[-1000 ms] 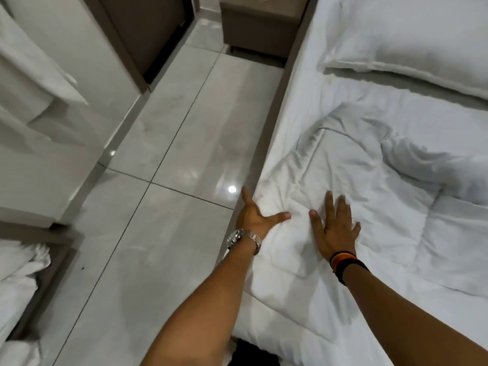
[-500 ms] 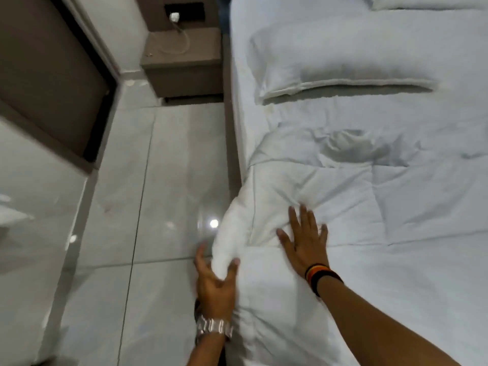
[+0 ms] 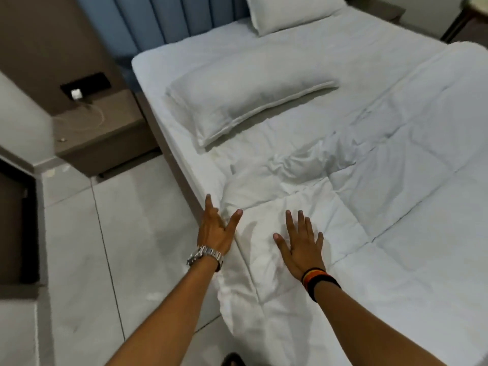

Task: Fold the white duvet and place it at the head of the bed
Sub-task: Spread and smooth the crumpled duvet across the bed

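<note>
Upper left: brown nightstand. Lower centre: left hand, fingers spread, released, at the white duvet edge; right hand flat, released, on it. Duvet fills the frame's right, pillow above.

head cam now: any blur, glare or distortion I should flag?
Head view: wide-angle bending curves the bed edge and headboard; soft motion blur on the left wall and nightstand; faint sheen on floor tiles; both hands cast soft shadows on the duvet.
</note>
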Tool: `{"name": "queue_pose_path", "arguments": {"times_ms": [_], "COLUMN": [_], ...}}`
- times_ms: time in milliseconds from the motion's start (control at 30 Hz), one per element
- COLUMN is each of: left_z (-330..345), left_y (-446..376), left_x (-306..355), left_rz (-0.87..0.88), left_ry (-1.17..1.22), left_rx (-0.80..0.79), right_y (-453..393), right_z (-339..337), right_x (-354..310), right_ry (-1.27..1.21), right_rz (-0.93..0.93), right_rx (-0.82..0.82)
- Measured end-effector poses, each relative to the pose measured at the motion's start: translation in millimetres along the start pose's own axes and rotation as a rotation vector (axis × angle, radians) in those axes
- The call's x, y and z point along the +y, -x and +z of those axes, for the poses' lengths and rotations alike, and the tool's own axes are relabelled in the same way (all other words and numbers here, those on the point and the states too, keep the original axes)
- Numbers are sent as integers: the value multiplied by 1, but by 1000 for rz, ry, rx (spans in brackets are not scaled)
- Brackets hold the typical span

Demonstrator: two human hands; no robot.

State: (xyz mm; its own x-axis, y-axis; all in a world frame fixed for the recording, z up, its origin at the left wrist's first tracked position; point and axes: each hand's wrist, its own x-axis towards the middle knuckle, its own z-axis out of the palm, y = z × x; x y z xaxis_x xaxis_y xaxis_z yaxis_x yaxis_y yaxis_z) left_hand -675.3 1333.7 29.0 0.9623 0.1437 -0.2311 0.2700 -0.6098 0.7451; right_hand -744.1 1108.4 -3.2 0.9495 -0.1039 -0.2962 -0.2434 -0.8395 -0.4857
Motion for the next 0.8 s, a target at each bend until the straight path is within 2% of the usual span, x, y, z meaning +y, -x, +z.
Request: {"name": "queue_pose_path", "arguments": {"times_ms": [267,367,433,633,800], "left_z": [49,71,72,31,0], "left_y": [-184,-236,-241,-204,-184], "left_x": [45,49,44,4,-20], "left_rz": [330,412,395,579,572], "left_ry": [-162,-162,-122,-232,-224], "left_rx": [-268,-479,-567,-775,-844], "right_y": [-66,-98,-108,-106,-94], "right_z": [27,49,56,55,58], "right_x": [-16,-29,-36,-52,-65], "right_ry": [-59,-35,39,-10,-1], "right_rz": [173,303,369,450,493], "right_rx": [99,128,122,159,143]}}
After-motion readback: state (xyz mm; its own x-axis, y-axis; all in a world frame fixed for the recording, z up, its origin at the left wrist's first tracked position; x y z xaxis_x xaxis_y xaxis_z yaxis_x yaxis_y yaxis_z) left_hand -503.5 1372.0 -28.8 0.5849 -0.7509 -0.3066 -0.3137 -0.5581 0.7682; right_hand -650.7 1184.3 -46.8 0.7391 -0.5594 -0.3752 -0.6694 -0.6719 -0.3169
